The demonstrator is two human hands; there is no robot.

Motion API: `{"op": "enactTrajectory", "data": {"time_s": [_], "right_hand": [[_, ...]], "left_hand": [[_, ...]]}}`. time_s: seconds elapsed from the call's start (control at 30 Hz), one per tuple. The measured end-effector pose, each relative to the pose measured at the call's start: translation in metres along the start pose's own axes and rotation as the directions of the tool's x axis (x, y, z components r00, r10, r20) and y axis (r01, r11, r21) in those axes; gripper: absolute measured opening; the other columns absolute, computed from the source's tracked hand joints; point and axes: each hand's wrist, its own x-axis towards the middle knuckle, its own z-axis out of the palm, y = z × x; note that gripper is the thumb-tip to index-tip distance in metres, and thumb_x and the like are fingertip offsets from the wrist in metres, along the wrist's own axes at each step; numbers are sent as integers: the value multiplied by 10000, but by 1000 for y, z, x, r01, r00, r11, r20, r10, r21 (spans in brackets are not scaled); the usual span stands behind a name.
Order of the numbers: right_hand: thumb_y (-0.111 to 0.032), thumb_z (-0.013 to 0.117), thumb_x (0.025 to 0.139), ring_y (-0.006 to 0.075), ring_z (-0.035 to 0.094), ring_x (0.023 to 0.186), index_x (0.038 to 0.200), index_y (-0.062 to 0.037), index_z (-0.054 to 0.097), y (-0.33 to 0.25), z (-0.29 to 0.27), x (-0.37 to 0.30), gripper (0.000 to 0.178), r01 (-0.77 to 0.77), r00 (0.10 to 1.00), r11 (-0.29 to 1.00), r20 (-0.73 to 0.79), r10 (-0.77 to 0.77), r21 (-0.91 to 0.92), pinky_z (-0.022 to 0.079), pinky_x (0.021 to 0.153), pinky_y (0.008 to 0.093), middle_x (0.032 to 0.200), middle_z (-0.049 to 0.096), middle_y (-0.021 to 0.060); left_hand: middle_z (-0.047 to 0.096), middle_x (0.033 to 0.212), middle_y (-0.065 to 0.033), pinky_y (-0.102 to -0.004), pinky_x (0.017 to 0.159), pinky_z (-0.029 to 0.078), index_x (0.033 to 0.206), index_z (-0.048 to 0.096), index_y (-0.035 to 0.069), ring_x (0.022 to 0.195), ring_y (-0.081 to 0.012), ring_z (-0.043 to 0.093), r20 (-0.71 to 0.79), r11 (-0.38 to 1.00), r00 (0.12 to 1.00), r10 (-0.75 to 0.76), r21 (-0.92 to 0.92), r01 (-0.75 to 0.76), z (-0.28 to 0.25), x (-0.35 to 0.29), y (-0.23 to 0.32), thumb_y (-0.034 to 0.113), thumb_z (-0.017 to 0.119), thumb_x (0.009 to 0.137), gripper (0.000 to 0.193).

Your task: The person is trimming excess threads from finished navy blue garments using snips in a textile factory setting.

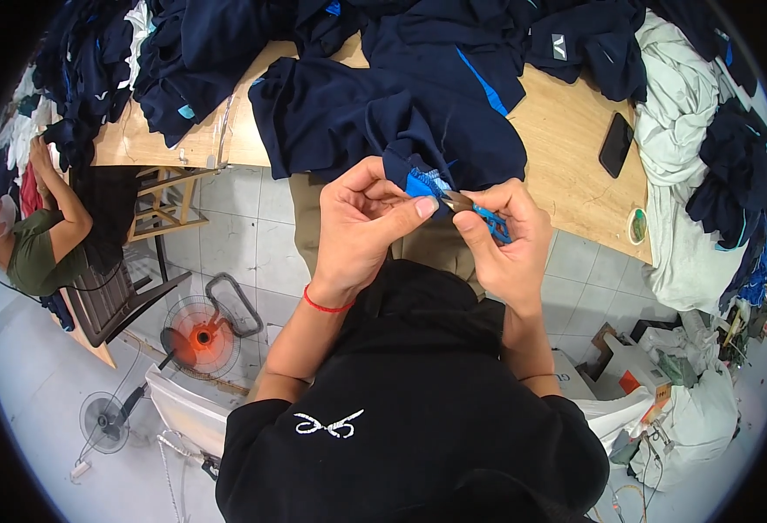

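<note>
A navy garment (374, 118) lies over the table's near edge, with a bright blue trimmed, stitched part (420, 185) lifted toward me. My left hand (361, 222) is closed on that part, pinching it between thumb and fingers. In my right hand (510, 240) is a pair of thread snips (493, 224) with a blue handle. Their dark metal blades meet the fabric just beside my left thumb. Whether the blades are apart or together I cannot make out.
More navy garments (213, 52) and pale grey cloth (675, 78) cover the wooden table (566, 166). A black phone (616, 146) and a tape roll (637, 226) lie at right. Left are another person (43, 227), a dark chair (109, 296) and fans (202, 336). Boxes and bags (688, 418) stand lower right.
</note>
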Motion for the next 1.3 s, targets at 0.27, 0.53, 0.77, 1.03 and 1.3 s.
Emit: {"op": "enactTrajectory", "data": {"time_s": [0.27, 0.53, 0.77, 1.03, 1.3], "right_hand": [[-91, 858, 936, 27, 603, 724, 963, -1, 674, 0, -1, 1, 206, -68, 997, 994, 29, 66, 86, 444, 655, 202, 776, 699, 10], [-119, 831, 971, 57, 629, 906, 1139, 14, 651, 3, -6, 5, 279, -178, 984, 947, 21, 179, 267, 461, 797, 200, 944, 688, 2], [-13, 851, 904, 51, 564, 780, 1177, 34, 712, -10, 9, 14, 309, 17, 1000, 998, -26, -16, 67, 413, 671, 204, 946, 694, 25], [-76, 706, 1024, 12, 498, 736, 933, -35, 661, 19, -21, 23, 109, -181, 926, 959, -291, 241, 217, 356, 616, 191, 888, 635, -15], [-18, 757, 969, 83, 643, 930, 1204, -5, 760, 48, -40, 26, 235, -139, 943, 984, -317, 99, -108, 511, 766, 241, 1259, 728, 80]], "left_hand": [[733, 891, -14, -181, 745, 509, 1041, 685, 1, 807, -31, 662, -1, 1000, 1000, -9, 23, 9, -2, 1, -2, -66, 842, 888, 229], [726, 910, -15, -173, 719, 491, 1069, 684, -1, 805, -20, 642, -7, 1000, 1000, -5, 3, 5, 3, 2, -3, -65, 838, 888, 245], [732, 957, -23, -184, 750, 505, 1110, 689, -17, 848, -39, 656, 71, 996, 997, -21, 93, 14, -2, -2, -7, -83, 823, 887, 269], [681, 966, -14, -206, 749, 508, 1215, 648, -17, 857, -56, 636, 35, 996, 999, 23, 88, -26, -17, -1, -11, -128, 797, 865, 396], [676, 1327, -139, -223, 790, 535, 1541, 506, 32, 934, -104, 643, -156, 652, 796, 585, 674, -347, -56, 25, 65, -179, 583, 882, 696]]}}
